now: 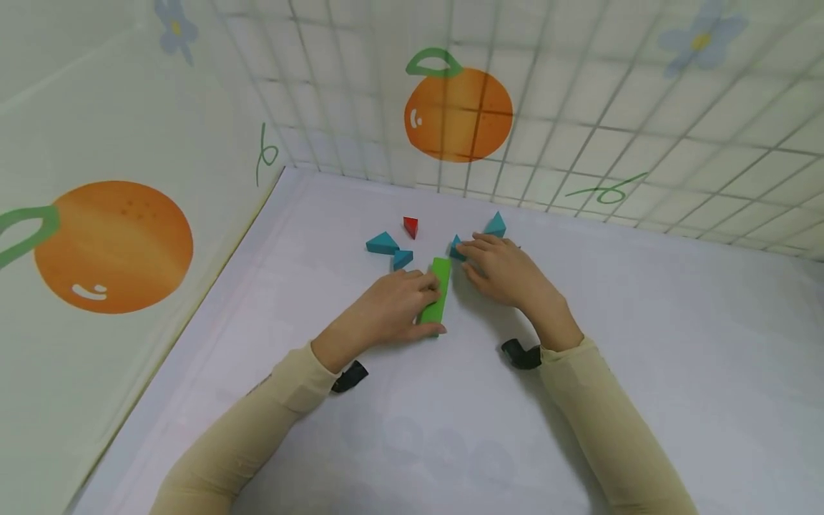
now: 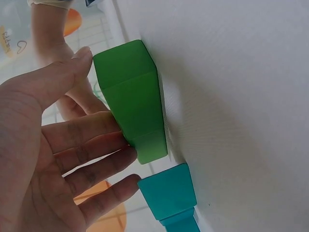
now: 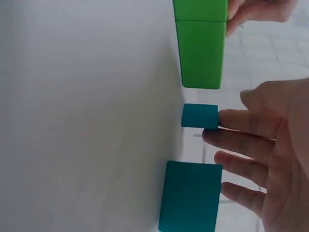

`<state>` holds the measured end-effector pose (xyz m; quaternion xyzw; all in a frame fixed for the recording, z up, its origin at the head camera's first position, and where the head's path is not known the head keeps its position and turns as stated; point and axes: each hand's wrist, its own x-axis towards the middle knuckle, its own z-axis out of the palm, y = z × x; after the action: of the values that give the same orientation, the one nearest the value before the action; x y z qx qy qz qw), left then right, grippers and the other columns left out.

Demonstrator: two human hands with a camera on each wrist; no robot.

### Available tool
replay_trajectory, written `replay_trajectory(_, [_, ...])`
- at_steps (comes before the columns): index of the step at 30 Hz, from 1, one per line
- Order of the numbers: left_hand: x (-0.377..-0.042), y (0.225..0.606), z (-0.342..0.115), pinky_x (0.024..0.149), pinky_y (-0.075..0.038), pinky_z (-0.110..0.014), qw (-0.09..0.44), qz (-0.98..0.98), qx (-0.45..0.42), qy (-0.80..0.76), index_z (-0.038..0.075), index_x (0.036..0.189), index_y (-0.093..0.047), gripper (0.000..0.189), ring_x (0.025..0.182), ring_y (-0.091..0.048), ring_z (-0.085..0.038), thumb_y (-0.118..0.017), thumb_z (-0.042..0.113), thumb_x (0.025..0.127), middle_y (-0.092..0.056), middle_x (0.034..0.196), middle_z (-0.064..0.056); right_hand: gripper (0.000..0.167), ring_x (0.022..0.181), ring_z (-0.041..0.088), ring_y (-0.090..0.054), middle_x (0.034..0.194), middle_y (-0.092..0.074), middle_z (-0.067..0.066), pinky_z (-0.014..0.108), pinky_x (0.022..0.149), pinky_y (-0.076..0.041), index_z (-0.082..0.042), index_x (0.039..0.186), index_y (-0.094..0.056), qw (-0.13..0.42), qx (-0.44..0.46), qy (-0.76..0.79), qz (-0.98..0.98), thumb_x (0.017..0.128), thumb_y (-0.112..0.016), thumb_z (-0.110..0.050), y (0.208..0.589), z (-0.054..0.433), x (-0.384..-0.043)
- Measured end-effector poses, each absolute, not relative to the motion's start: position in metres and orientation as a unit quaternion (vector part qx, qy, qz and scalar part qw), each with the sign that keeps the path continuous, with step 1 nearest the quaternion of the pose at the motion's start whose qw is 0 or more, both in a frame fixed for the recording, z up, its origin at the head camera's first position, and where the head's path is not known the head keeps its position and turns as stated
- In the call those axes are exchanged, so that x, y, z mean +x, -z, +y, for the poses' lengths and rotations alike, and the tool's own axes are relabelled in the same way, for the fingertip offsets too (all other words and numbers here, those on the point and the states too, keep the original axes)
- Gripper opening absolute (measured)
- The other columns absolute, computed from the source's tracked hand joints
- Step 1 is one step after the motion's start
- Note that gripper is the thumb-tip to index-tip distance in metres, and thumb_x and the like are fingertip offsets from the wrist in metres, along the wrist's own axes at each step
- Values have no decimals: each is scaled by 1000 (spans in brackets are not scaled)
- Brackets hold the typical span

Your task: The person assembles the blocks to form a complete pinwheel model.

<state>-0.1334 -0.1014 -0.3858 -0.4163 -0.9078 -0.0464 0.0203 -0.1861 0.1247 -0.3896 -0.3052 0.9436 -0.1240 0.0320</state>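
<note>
White tabletop (image 1: 386, 443) below a pale, grid-lined back wall (image 1: 553, 93) with a printed orange (image 1: 458, 114). On it, near the middle, left hand (image 1: 393, 307) with fingers relaxed, resting against the green bar (image 2: 130, 101) rather than clenched round it; cannot tell with how much pressure. Opposite, right hand (image 1: 508, 272) also loose, grasping nothing, a fingertip at the small blue wedge (image 3: 200, 116) near the bar's far end. Beyond, a taller blue wedge (image 1: 496, 226); past the left fingers, a short blue wedge (image 1: 403, 259) just beside a broad blue wedge (image 1: 383, 244), with a red wedge (image 1: 410, 227) farther back. Probably best to steady the bar lightly, nudge the small wedge in short pushes, and keep trailing fingers clear of neighbouring pieces.
</note>
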Motion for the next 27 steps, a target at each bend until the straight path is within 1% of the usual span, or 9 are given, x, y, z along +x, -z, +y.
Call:
replay_trajectory(5, [-133, 386, -101, 88, -50, -30, 23, -908, -416, 47, 8, 113, -72, 54, 103, -62, -18, -69, 54, 85, -64, 118, -2, 43, 139, 36, -41, 143, -53, 17, 57, 110, -35, -4, 139, -54, 27, -304, 123, 945, 101, -53, -24, 389, 124, -183])
replay_trajectory(12, [-133, 385, -101, 88, -50, -31, 19, -909, -414, 47, 9, 114, -72, 53, 104, -61, -18, -69, 54, 86, -64, 118, -2, 47, 140, 35, -40, 144, -52, 17, 54, 113, -33, -4, 141, -51, 31, -299, 114, 947, 101, -53, -30, 389, 122, -180])
replay_trajectory(27, [-132, 384, -101, 90, -51, -31, 10, -910, -411, 42, 10, 118, -71, 54, 107, -61, -18, -68, 53, 86, -63, 122, -2, 50, 140, 36, -40, 144, -51, 17, 53, 114, -32, -4, 143, -49, 40, -307, 115, 944, 102, -50, -34, 389, 116, -179])
